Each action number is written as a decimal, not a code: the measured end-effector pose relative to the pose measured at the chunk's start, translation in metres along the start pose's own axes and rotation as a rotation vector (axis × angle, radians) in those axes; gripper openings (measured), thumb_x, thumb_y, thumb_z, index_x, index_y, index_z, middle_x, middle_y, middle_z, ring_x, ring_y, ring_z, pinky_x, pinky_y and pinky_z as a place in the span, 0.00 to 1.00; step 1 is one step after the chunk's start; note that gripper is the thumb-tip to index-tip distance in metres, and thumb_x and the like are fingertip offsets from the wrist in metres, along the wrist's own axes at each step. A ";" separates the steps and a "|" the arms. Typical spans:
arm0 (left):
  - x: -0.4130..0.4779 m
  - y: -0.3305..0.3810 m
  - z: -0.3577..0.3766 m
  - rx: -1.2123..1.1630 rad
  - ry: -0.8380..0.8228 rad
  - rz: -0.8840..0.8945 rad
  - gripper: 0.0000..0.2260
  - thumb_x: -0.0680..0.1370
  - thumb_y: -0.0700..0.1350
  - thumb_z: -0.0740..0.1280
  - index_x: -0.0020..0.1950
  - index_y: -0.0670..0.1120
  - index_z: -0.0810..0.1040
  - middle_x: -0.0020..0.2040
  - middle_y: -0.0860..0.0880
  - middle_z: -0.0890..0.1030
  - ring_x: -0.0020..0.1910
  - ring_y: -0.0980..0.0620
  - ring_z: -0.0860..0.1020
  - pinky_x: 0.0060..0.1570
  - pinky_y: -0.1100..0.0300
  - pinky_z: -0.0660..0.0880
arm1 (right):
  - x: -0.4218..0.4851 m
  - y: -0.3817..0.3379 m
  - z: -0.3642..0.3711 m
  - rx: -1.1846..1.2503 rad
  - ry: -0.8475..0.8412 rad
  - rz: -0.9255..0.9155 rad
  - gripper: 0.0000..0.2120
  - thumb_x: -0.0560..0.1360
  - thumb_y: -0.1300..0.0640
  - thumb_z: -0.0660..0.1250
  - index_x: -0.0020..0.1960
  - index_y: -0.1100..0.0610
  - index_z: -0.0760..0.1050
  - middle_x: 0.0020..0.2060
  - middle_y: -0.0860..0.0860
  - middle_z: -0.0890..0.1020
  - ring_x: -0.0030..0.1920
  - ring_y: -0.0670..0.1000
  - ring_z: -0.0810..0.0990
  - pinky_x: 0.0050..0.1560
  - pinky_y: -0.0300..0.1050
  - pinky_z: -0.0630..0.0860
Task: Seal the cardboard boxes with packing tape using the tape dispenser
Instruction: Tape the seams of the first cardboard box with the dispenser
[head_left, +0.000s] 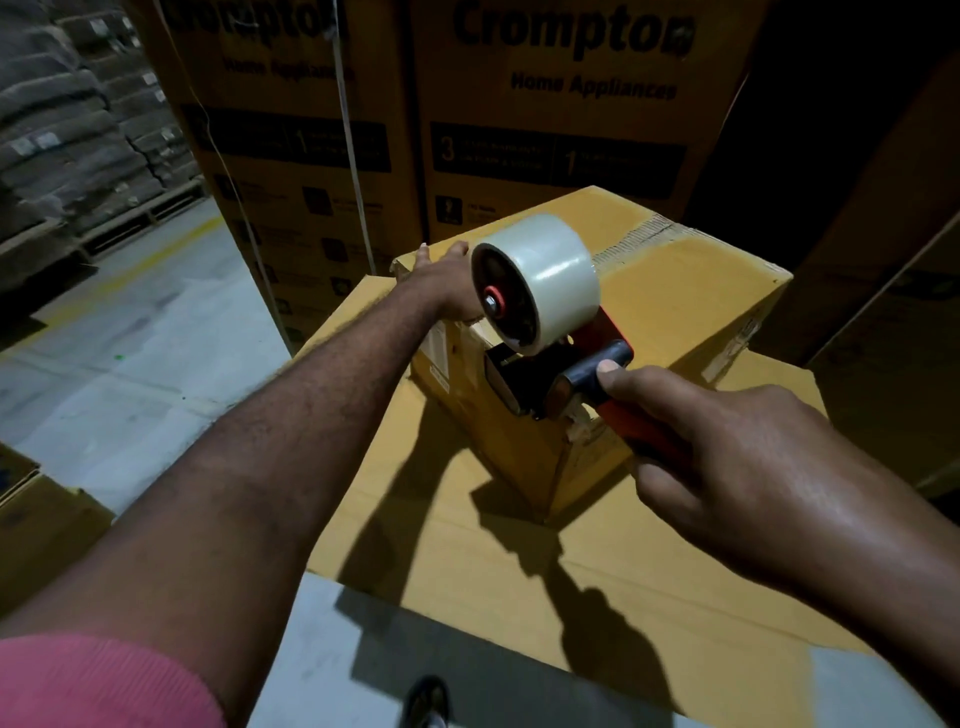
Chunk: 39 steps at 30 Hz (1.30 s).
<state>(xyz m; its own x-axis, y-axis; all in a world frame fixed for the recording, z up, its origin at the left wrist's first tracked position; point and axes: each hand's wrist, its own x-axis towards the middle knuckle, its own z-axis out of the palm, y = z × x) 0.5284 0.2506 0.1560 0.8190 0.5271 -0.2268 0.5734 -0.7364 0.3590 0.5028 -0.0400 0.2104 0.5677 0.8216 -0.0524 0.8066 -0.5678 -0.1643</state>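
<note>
We see the right hand (727, 457) wrapped around the red handle of the tape dispenser (545, 382), with the thumb on its black part. The dispenser sits on the near edge of the small box (675, 296), and its big tape roll (545, 275) sticks up. The left hand (441, 283) lies flat on the box top near the far corner, fingers straight. The small box rests on a big flat box (467, 530). Tall printed boxes (561, 114) stand behind.

A warehouse: at 12 o'clock tall printed cartons (556, 104) marked "Crompton Home Appliances" stand stacked; at 10 o'clock grey sacks (67, 119) are piled on wooden pallets (119, 228); at 9 o'clock the concrete floor (130, 353) carries a yellow line (136, 264).
</note>
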 end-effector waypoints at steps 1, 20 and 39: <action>-0.002 0.005 0.000 0.063 0.023 0.032 0.33 0.82 0.45 0.66 0.82 0.46 0.52 0.83 0.44 0.51 0.81 0.42 0.44 0.77 0.43 0.40 | -0.005 0.003 0.001 0.005 0.011 0.004 0.31 0.79 0.44 0.60 0.73 0.32 0.44 0.38 0.41 0.69 0.35 0.41 0.75 0.34 0.34 0.76; -0.042 0.019 0.034 -0.050 0.055 0.365 0.18 0.82 0.53 0.65 0.71 0.50 0.74 0.72 0.47 0.72 0.74 0.49 0.65 0.77 0.43 0.56 | -0.023 0.035 0.027 0.140 0.129 -0.036 0.31 0.73 0.40 0.59 0.74 0.31 0.52 0.44 0.37 0.72 0.34 0.35 0.71 0.33 0.28 0.65; -0.014 0.006 0.050 0.277 0.027 0.436 0.28 0.84 0.64 0.45 0.83 0.56 0.50 0.83 0.56 0.48 0.81 0.52 0.46 0.77 0.41 0.40 | -0.093 0.053 0.073 0.291 0.229 0.043 0.31 0.71 0.40 0.63 0.72 0.29 0.58 0.44 0.34 0.76 0.38 0.41 0.76 0.37 0.31 0.72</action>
<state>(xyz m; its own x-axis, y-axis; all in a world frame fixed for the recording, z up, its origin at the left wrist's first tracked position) 0.5215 0.2171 0.1161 0.9843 0.1547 -0.0846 0.1667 -0.9729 0.1605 0.4808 -0.1425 0.1349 0.6485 0.7460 0.1516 0.7197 -0.5360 -0.4413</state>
